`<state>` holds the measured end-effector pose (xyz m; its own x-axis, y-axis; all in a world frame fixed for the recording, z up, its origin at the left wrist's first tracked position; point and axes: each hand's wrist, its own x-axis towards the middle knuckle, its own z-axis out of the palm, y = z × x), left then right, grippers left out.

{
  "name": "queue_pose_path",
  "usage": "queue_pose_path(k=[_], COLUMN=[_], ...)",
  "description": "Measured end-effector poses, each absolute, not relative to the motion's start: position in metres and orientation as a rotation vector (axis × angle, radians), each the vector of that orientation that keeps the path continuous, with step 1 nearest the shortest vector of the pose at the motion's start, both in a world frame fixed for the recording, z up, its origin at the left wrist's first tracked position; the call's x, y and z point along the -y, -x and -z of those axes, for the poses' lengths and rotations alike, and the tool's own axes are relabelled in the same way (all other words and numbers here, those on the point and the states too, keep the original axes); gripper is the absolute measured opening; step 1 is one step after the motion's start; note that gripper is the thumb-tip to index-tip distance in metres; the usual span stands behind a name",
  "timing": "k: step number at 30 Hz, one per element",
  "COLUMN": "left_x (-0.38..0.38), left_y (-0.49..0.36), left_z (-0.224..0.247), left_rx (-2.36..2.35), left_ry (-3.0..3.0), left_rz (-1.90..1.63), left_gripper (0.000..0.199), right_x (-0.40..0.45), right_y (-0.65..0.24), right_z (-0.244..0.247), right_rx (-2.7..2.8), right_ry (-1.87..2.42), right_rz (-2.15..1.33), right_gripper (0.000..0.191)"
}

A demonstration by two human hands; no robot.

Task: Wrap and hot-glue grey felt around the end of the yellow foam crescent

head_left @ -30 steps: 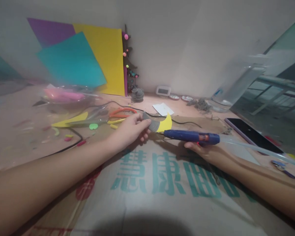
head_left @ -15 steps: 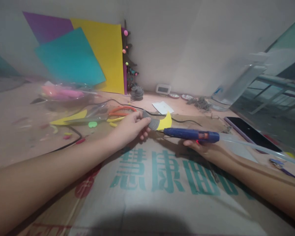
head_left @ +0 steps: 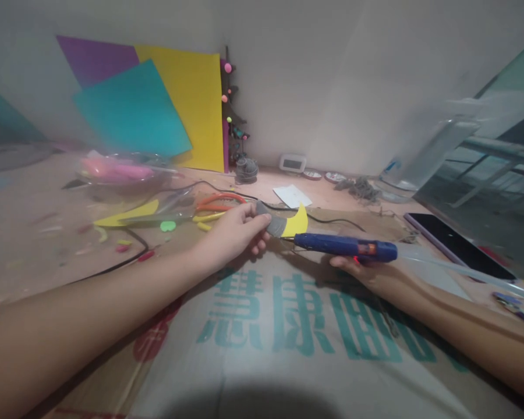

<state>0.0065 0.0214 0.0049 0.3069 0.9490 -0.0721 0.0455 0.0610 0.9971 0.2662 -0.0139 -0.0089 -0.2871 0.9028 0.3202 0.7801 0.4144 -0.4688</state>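
Observation:
Between the thumb and fingers of my left hand [head_left: 240,231] is a yellow crescent moon cutout [head_left: 298,222], its near part wound with grey yarn [head_left: 276,224]. My right hand [head_left: 353,266] is closed around a blue hot glue gun [head_left: 344,247] from below; its fingers are partly hidden. A clear glue stick [head_left: 454,266] sticks out of the gun's back end, and a red light glows on its underside. The gun's metal tip is at the lower edge of the yarn-wrapped part; whether it touches cannot be made out.
Printed cardboard [head_left: 253,372] lies under my hands. Behind my left hand are orange-handled scissors [head_left: 220,201] and yellow scraps [head_left: 128,214]. A phone [head_left: 458,244] and a clear bottle [head_left: 423,157] stand to the right. Coloured sheets [head_left: 135,110] and a yarn ball [head_left: 247,170] are at the wall.
The whole view has shifted slightly, so everything sits a little lower and further right. Both hands keep their hold, and the glue gun's tip stays by the yarn-wrapped moon.

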Motion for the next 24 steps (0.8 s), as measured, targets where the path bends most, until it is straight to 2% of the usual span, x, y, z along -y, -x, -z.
queue_pose_path(k=[24], left_x=[-0.026], left_y=[-0.002], left_z=[0.001], left_rx=[-1.012], left_ry=[-1.376], left_rz=[-0.910], left_gripper=[0.021], right_x=[0.025], right_y=[-0.252], right_z=[-0.006], right_rx=[2.063], right_ry=[1.491], right_rz=[-0.368], right_gripper=[0.029])
